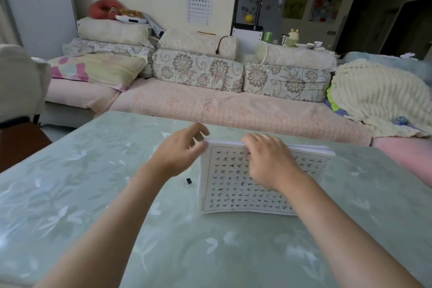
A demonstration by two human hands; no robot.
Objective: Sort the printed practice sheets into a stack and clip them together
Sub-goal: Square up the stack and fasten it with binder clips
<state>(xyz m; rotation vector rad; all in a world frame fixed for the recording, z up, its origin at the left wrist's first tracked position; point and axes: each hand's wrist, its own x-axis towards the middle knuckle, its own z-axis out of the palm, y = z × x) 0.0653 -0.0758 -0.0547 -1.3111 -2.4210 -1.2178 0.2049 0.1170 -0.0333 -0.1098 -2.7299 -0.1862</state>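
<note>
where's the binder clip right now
In the head view the binder clip lies loose on the table, just left of the practice sheets, a little nearer the person than the left hand.

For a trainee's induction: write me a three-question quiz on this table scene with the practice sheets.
1. True or false: the binder clip is already clamped on the stack of sheets.
2. Where do the fingers of the right hand curl? A) over the stack's near edge B) over its far edge C) round the clip
3. What is printed on the top sheet?
Key: 1 false, the clip lies on the table, left of the stack. 2 B. 3 A grid of characters.
</note>
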